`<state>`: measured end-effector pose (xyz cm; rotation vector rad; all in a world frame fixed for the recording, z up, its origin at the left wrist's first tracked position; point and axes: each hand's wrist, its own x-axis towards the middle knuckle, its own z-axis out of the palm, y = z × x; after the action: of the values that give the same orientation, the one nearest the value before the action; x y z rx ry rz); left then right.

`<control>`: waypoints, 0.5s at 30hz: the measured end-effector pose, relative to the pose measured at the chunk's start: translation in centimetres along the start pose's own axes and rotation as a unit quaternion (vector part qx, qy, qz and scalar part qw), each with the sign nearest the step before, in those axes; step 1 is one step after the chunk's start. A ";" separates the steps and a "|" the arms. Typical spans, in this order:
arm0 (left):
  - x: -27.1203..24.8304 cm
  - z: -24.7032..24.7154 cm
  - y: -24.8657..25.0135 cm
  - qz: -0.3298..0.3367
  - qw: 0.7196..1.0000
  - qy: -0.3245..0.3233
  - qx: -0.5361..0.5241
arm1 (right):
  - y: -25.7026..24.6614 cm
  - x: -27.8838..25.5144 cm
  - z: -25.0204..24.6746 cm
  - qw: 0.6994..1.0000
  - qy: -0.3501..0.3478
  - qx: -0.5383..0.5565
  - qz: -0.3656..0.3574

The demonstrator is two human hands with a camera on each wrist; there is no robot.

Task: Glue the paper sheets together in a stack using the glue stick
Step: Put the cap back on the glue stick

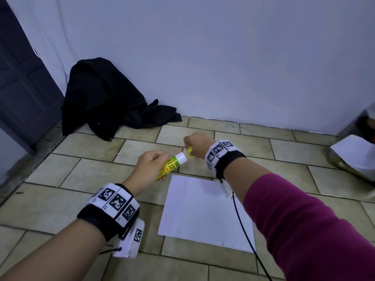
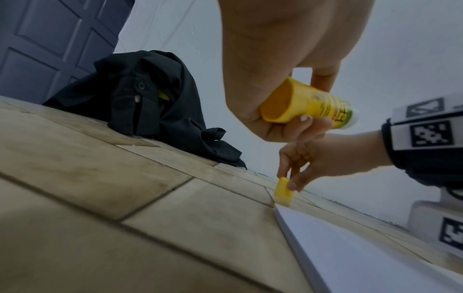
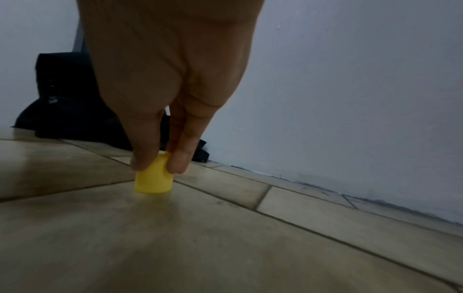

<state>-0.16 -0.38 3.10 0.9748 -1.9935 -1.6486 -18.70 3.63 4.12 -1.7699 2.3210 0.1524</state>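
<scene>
My left hand (image 1: 149, 166) grips a yellow glue stick (image 1: 172, 164), uncapped, its white end pointing toward the right hand; the left wrist view shows the tube's yellow base (image 2: 283, 103) in my curled fingers. My right hand (image 1: 195, 146) pinches the yellow cap (image 3: 154, 176) between thumb and fingers, the cap standing on the tiled floor just beyond the paper's far corner (image 2: 284, 193). A white paper stack (image 1: 203, 211) lies flat on the floor below both hands.
A black garment (image 1: 105, 100) is heaped against the white wall by a dark door (image 1: 22, 82). More white paper (image 1: 357, 157) lies at the right edge. A black cable (image 1: 243, 226) crosses the sheet's right side. Beige floor tiles (image 1: 60, 205) surround the paper.
</scene>
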 end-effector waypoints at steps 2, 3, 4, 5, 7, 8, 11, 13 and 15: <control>-0.2 0.3 0.5 -0.006 1.000 -0.028 -0.010 | 1.6 -1.0 0.5 0.998 -0.010 0.058 0.030; -0.3 0.5 0.8 -0.007 0.999 -0.043 -0.013 | 2.6 -1.5 0.7 0.994 -0.007 0.095 0.050; -0.4 0.7 1.0 -0.008 0.998 -0.057 -0.015 | 3.6 -2.0 0.8 0.987 0.006 0.141 0.070; -0.4 0.9 1.1 -0.003 0.997 -0.069 -0.018 | 4.4 -2.6 0.8 0.974 0.027 0.206 0.087; -0.4 1.3 1.4 0.014 0.995 -0.094 -0.023 | 5.4 -4.3 0.4 0.918 0.058 0.382 0.088; -0.3 1.4 1.6 0.027 0.993 -0.108 -0.025 | 5.5 -5.4 -0.1 0.883 0.062 0.460 0.070; -0.3 1.8 2.0 0.070 0.987 -0.141 -0.033 | 4.9 -8.7 -1.5 0.822 0.061 0.566 0.006; -0.4 2.1 2.4 0.085 0.984 -0.152 -0.042 | 4.7 -10.7 -2.1 0.799 0.083 0.595 -0.021; -0.7 2.5 3.1 0.099 0.982 -0.156 -0.050 | 4.6 -12.3 -2.3 0.777 0.114 0.618 -0.033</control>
<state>-2.25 2.09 5.56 0.4862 -2.0964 -1.8570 -20.33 15.93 8.99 -1.1099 1.6397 -1.3340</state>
